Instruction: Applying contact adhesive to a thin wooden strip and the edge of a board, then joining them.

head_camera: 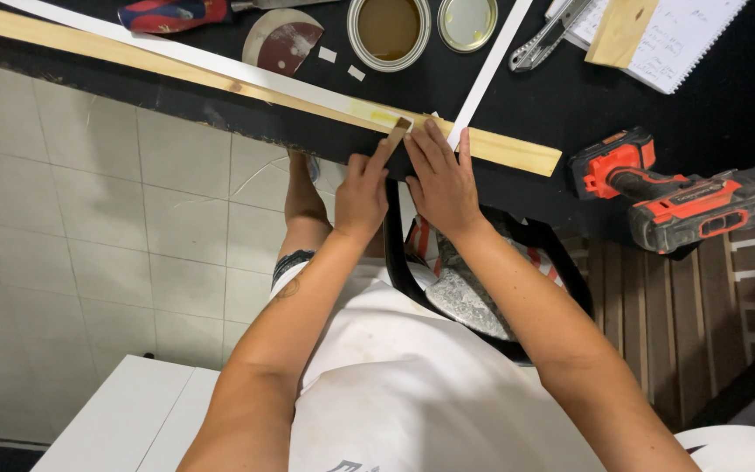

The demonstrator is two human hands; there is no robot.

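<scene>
Left hand: the left hand pinches a small tan flat scrap, thumb and fingers closed on it, its tip on the long pale wooden strip.
Right hand: the right hand lies just beside the left, fingers flat and spread, pressing the wooden strip.
Strip: along the near edge of the black worktable.
White band: a thin white edging band crosses the strip at the right fingertips.
Glue tin: an open round tin of brown liquid sits beyond the strip.
Drill: a red-and-black cordless drill lies right of the strip's end.
</scene>
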